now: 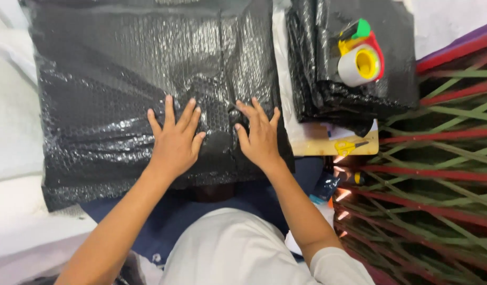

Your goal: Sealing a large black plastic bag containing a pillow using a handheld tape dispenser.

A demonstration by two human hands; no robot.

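Observation:
A large flat parcel wrapped in black bubble wrap [111, 79] lies in front of me. My left hand [175, 138] presses flat on its near edge, fingers spread. My right hand [259, 136] presses flat beside it, just right of a vertical fold in the wrap. Neither hand grips anything; both palms rest on the wrap's surface.
A stack of folded black bubble wrap [396, 68] sits at the upper right with a tape dispenser [361, 53] on top. Yellow-handled scissors [348, 146] lie on a wooden board [312, 146]. A striped woven mat [438, 184] covers the right side. White fabric lies at left.

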